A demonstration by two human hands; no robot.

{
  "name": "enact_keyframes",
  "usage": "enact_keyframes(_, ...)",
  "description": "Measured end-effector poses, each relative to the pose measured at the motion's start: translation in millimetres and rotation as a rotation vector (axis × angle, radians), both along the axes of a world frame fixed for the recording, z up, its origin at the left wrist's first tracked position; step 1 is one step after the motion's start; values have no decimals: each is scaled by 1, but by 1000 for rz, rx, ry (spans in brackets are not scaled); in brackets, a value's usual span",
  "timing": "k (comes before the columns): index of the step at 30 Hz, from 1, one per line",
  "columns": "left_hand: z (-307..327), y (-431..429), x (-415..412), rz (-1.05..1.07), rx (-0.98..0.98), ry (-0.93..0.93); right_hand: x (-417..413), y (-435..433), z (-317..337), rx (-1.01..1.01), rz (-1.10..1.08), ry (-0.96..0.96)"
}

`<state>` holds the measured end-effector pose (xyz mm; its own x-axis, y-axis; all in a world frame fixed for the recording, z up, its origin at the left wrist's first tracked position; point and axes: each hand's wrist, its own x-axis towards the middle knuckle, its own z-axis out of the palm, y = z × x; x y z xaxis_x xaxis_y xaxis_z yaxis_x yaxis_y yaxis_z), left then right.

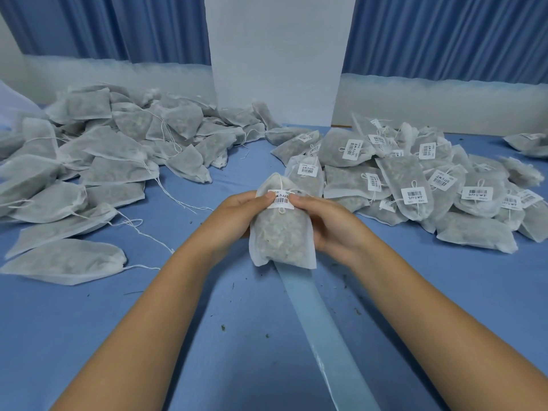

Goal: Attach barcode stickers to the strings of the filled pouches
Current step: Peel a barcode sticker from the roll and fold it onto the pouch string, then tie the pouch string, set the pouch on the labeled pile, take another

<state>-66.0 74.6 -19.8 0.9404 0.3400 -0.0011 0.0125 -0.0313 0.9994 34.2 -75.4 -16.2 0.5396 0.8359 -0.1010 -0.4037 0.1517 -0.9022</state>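
A filled white mesh pouch [281, 235] is held upright over the middle of the blue table. My left hand [234, 216] grips its left side, and my right hand [329, 221] grips its right side. Both thumbs press a white barcode sticker [281, 199] onto the string near the pouch's neck. The string's knotted end hangs just below the sticker.
A heap of unlabelled pouches [98, 161] with loose strings covers the left of the table [178, 292]. Labelled pouches [415, 185] pile up on the right. A pale strip of sticker backing [320, 327] runs from under the pouch towards me. A white pillar [275, 54] stands behind.
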Motion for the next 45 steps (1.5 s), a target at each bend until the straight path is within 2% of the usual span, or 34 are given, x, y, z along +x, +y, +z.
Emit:
enact_keyframes(4, -1, -3, 1, 18, -1, 17, 1, 1, -3, 11, -10, 21)
enact_keyframes(7, -3, -5, 3, 95, 35, 31, -1, 2, -2, -151, -149, -149)
enact_keyframes(10, -2, -3, 7, 269, -13, 24, -4, -2, 2, -280, -134, -327)
enact_keyframes(13, -2, 1, 9, 383, -32, 34, -7, -2, 2, -223, -128, -394)
enact_keyframes(18, 1, 0, 9, 356, -87, 76, -6, -3, 3, -110, -391, -468)
enact_keyframes(22, 2, 5, 9, 426, -126, 118, 2, -7, 7, -152, -409, -417)
enact_keyframes(27, 3, 6, 8, 432, -155, 88, 10, -6, 4, 229, -395, -65)
enact_keyframes(29, 3, 6, 8, 432, -144, 86, 14, -8, 3, 251, -359, -1)
enact_keyframes(31, 2, 6, 8, 430, -131, 92, 12, -7, 2, 192, -342, -17)
enact_keyframes(40, -1, 10, 11, 428, -43, 123, -5, 14, 7, -71, -338, -581)
enact_keyframes(45, 2, 32, 7, 523, -58, 105, -20, 67, 26, -183, -299, -938)
